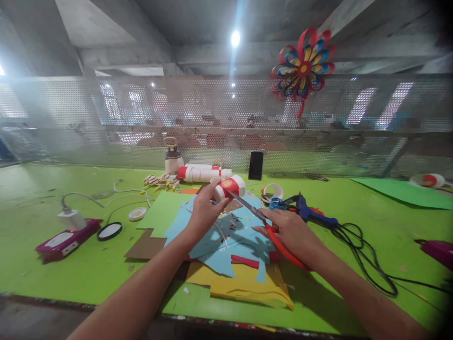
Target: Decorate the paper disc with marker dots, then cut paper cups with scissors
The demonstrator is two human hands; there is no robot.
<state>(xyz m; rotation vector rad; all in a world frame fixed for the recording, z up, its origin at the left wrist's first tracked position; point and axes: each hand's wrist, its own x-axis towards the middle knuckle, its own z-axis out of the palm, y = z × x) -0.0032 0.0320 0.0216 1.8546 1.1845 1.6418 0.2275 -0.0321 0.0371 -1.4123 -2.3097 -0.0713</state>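
Observation:
My left hand (205,208) holds a small rolled tube of white and red paper (230,186) above the middle of the green table. My right hand (292,231) grips red-handled scissors (279,243); their blades (246,204) point up-left and reach the roll's lower edge. Under both hands lies a heap of light-blue paper sheets (226,236) with small scraps on it, and yellow sheets (244,285) beneath that, near the table's front edge.
A blue glue gun (311,213) with a black cable (368,264) lies right of my hands. Tape rolls (272,191), white-red tubes (201,173), a glue bottle (172,158) and a black phone (255,165) stand behind. A purple device (65,241) and lid (109,231) lie left. A paper flower (303,66) hangs on the mesh.

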